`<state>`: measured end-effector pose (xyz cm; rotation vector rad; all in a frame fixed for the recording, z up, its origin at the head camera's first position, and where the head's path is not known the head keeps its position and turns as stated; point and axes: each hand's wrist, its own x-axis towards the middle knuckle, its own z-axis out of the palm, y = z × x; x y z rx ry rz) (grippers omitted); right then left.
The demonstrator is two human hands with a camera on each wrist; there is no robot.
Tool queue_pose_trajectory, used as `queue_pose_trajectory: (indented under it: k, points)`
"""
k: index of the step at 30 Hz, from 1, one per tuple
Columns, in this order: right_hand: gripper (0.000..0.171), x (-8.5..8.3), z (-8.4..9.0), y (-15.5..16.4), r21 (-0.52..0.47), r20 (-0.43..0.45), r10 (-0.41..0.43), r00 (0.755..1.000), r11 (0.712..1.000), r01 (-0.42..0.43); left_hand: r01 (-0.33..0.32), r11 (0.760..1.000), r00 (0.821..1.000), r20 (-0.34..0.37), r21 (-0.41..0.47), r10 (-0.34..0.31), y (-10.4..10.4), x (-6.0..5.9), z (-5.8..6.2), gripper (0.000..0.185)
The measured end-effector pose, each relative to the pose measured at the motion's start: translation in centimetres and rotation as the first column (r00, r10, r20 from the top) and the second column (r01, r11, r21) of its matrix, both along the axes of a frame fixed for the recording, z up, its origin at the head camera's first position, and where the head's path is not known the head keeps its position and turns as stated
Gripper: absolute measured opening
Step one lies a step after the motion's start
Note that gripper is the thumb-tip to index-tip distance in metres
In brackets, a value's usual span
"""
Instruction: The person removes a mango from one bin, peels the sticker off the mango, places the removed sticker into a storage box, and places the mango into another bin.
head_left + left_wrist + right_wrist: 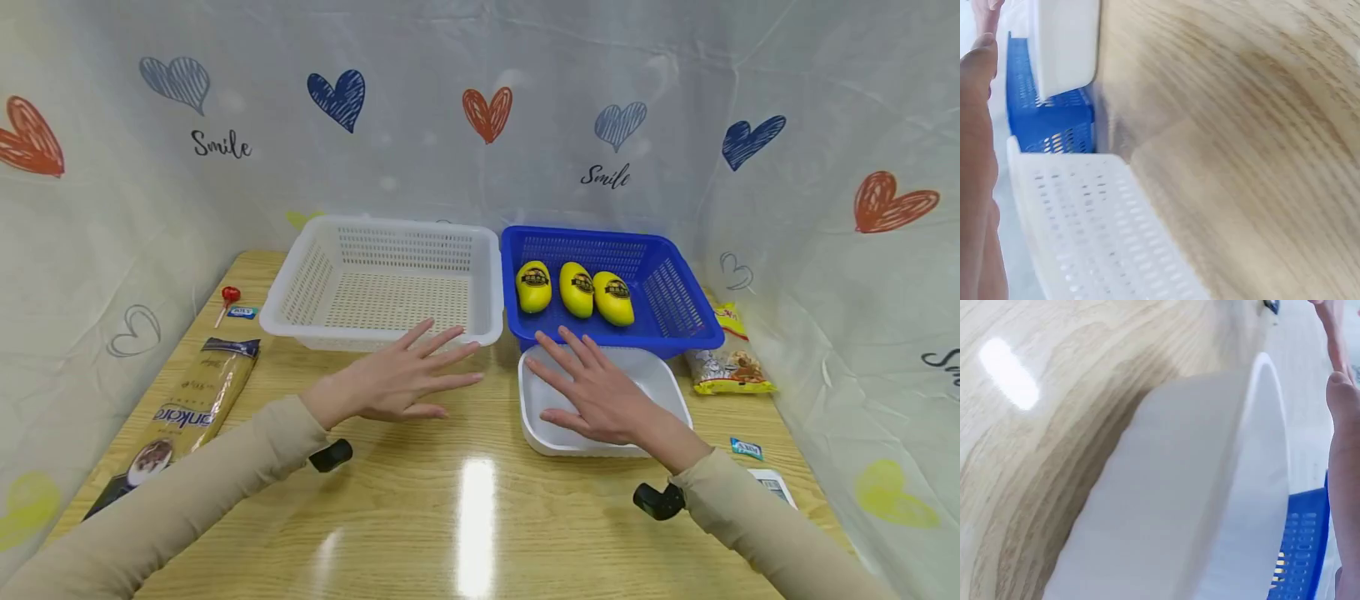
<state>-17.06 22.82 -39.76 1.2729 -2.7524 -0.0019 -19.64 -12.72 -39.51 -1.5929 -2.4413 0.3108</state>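
Your left hand (pixel 397 385) hovers with spread fingers over the bench (pixel 465 517) before the white basket (pixel 382 283), your right hand (pixel 600 392) equally spread above the white dish (pixel 660 379); lower both slowly, avoiding the blue basket (pixel 675 292).

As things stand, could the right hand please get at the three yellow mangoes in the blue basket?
Probably yes: the right hand hovers open over the white dish, just before the blue basket, whose top is open, and nothing covers the mangoes.
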Motion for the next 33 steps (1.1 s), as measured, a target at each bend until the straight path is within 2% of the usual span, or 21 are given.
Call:
queue_pose_trajectory:
  k: [3,5,7,8,9,11,12,15,16,18,19,20,21,23,26,28,31,33]
  points:
    - [0.067,-0.6,0.8,0.6,-0.125,0.043,-0.014,0.999,0.992,0.019,-0.067,0.995,0.993,0.104,0.070,0.059,-1.2,-0.7,1.4,0.059]
    - [0.065,-1.3,1.7,1.5,-0.241,0.089,-0.050,0.995,0.968,0.070,-0.165,0.975,0.972,0.193,0.151,0.135,-2.9,-1.7,2.6,0.056]
    - [0.061,-2.1,2.6,2.7,-0.354,0.144,-0.104,0.984,0.923,0.149,-0.287,0.925,0.938,0.270,0.247,0.218,-5.3,-3.1,3.7,0.053]
    - [0.059,-2.5,3.1,3.4,-0.400,0.176,-0.142,0.974,0.894,0.202,-0.356,0.887,0.910,0.325,0.293,0.258,-6.7,-3.8,4.2,0.052]
    - [0.056,-3.0,3.5,4.2,-0.436,0.203,-0.187,0.961,0.861,0.260,-0.429,0.838,0.874,0.388,0.337,0.291,-8.2,-4.5,4.5,0.051]
    - [0.055,-3.8,4.2,5.8,-0.479,0.280,-0.280,0.918,0.788,0.387,-0.571,0.715,0.783,0.528,0.404,0.328,-11.2,-5.5,4.6,0.050]
    - [0.056,-4.2,4.5,6.5,-0.484,0.324,-0.324,0.889,0.751,0.450,-0.643,0.645,0.721,0.611,0.413,0.327,-12.6,-5.8,4.5,0.051]
    - [0.063,-5.7,5.1,8.5,-0.451,0.452,-0.432,0.780,0.644,0.618,-0.826,0.439,0.501,0.819,0.354,0.281,-16.0,-6.2,3.6,0.059]
    - [0.067,-6.3,5.1,9.1,-0.434,0.496,-0.451,0.743,0.612,0.661,-0.864,0.386,0.437,0.862,0.323,0.258,-16.8,-6.1,3.1,0.062]
    - [0.071,-7.5,5.2,10.0,-0.407,0.568,-0.468,0.677,0.556,0.725,-0.914,0.317,0.330,0.920,0.254,0.213,-18.1,-6.0,2.2,0.068]
    - [0.073,-8.1,5.2,10.4,-0.403,0.597,-0.465,0.654,0.531,0.746,-0.926,0.297,0.298,0.935,0.234,0.194,-18.7,-6.0,1.6,0.070]
    - [0.074,-8.7,5.3,10.8,-0.403,0.620,-0.462,0.634,0.506,0.762,-0.933,0.282,0.278,0.945,0.223,0.174,-19.1,-5.9,1.2,0.070]
    - [0.074,-9.3,5.2,11.1,-0.408,0.648,-0.447,0.616,0.479,0.777,-0.936,0.272,0.272,0.951,0.225,0.150,-19.6,-5.9,0.7,0.069]
    - [0.073,-10.4,5.2,11.5,-0.431,0.694,-0.407,0.594,0.426,0.795,-0.935,0.264,0.271,0.957,0.236,0.104,-20.2,-5.8,0.1,0.066]
    - [0.072,-11.7,5.1,11.6,-0.441,0.736,-0.367,0.569,0.378,0.814,-0.934,0.249,0.275,0.961,0.256,0.040,-20.8,-5.6,-0.6,0.063]
    - [0.070,-12.5,4.7,11.5,-0.431,0.753,-0.359,0.551,0.364,0.826,-0.937,0.237,0.265,0.964,0.257,0.000,-21.1,-5.6,-0.8,0.062]
    - [0.070,-13.5,3.7,11.4,-0.391,0.778,-0.357,0.518,0.371,0.843,-0.946,0.214,0.240,0.970,0.244,-0.046,-21.3,-5.5,-1.2,0.062]
    - [0.069,-14.0,2.8,11.4,-0.370,0.810,-0.313,0.496,0.384,0.846,-0.951,0.198,0.227,0.971,0.238,-0.077,-21.3,-5.5,-1.4,0.062]
